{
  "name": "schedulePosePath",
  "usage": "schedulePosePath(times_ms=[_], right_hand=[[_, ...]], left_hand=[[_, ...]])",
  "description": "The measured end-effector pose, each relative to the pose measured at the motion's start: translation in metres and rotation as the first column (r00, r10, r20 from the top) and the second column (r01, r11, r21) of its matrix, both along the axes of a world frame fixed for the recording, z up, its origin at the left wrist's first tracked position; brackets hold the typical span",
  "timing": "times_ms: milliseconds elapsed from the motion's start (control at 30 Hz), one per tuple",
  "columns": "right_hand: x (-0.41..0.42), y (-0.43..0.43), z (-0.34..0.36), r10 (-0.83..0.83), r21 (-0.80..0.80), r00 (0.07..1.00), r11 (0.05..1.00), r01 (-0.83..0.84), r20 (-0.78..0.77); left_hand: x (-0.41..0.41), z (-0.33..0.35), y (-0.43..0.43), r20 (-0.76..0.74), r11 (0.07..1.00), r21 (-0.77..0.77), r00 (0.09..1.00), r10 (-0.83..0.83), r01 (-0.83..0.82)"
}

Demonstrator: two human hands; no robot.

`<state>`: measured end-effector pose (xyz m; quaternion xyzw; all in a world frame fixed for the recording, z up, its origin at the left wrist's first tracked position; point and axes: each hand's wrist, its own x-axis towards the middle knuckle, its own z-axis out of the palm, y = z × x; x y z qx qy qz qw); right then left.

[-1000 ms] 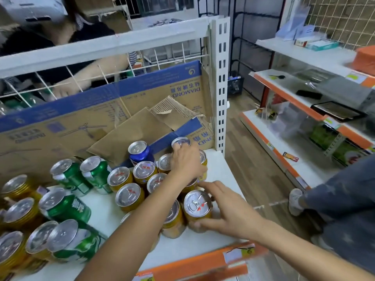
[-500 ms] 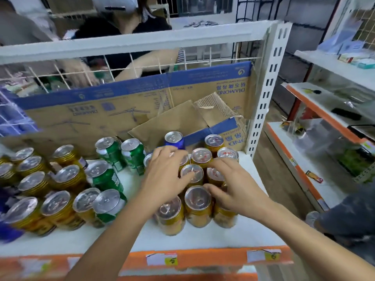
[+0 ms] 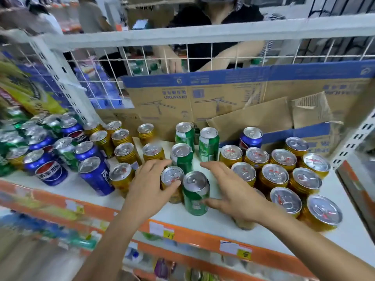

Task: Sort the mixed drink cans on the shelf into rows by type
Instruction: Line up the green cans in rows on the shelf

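Mixed cans stand on the white shelf (image 3: 203, 222). A block of gold cans (image 3: 275, 175) fills the right side. Green cans (image 3: 209, 145) stand in the middle, toward the back. Blue cola cans (image 3: 50, 171) mix with green and gold ones on the left, and one blue can (image 3: 251, 138) stands alone at the back right. My left hand (image 3: 150, 185) curls around a gold can (image 3: 172, 176) near the front, thumb across its side. My right hand (image 3: 233, 191) is spread open, its thumb touching a green can (image 3: 195, 191) beside that gold can.
Flattened cardboard (image 3: 223, 98) leans against the wire mesh at the shelf's back. Another person (image 3: 213, 37) reaches among bottles behind the mesh. An orange front rail with price tags (image 3: 235, 248) edges the shelf. White uprights (image 3: 60, 78) stand at both sides.
Both hands left the gold cluster on the right and moved left to the middle cans. The view swung left, which brought the blue cans on the far left into sight.
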<state>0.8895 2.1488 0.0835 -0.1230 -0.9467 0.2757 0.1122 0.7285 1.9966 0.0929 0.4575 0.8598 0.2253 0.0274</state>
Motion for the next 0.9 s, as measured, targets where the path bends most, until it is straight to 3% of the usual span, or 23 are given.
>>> schedulePosePath(times_ms=[233, 433, 533, 700, 900], right_hand=[[-0.029, -0.023, -0.010, -0.081, -0.061, 0.993, 0.994, 0.086, 0.087], [-0.036, -0.036, -0.017, -0.200, -0.046, 0.971, 0.977, 0.208, 0.132], [-0.038, -0.039, -0.017, -0.250, -0.111, 0.961, 0.959, 0.262, 0.115], [-0.042, -0.044, -0.023, -0.355, -0.225, 0.932, 0.904, 0.363, 0.077], [-0.042, -0.047, -0.022, -0.351, -0.234, 0.935, 0.905, 0.354, 0.057]], left_hand=[[-0.026, 0.005, 0.026, 0.118, 0.992, 0.061, 0.986, -0.115, 0.108], [-0.037, -0.005, 0.070, 0.225, 0.974, -0.104, 0.958, -0.175, 0.202], [-0.042, -0.010, 0.079, 0.245, 0.966, -0.140, 0.953, -0.179, 0.217], [-0.039, -0.021, 0.076, 0.129, 0.980, -0.063, 0.976, -0.177, 0.186], [-0.039, -0.029, 0.076, 0.083, 0.987, -0.055, 0.986, -0.143, 0.148]])
